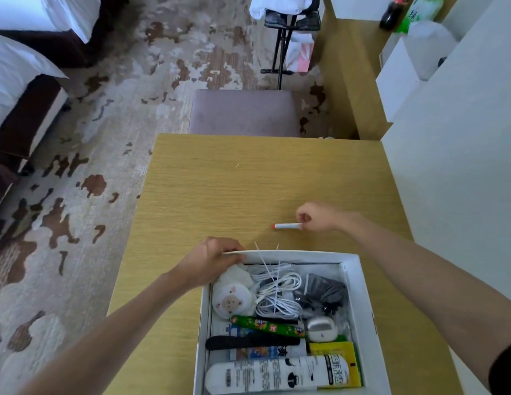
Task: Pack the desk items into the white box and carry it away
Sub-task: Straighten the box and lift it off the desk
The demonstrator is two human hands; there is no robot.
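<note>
The white box [359, 283] sits at the near edge of the wooden desk [248, 183]. Inside lie coiled white cables [280, 292], a round plush with a bear face [231, 302], a green snack stick [265, 326], a white tube [277, 373], a yellow packet [335, 350] and several other items. My left hand [211, 260] grips the box's far left corner. My right hand [317, 216] pinches the end of a small white stick with a red tip [287, 226], which lies on the desk just beyond the box.
A mauve stool [243, 112] stands at the desk's far edge. A white wall [454, 166] borders the desk on the right. Patterned carpet [106, 138] and beds [17, 89] are to the left. A black stand [285, 38] and bottles [414, 12] are further back.
</note>
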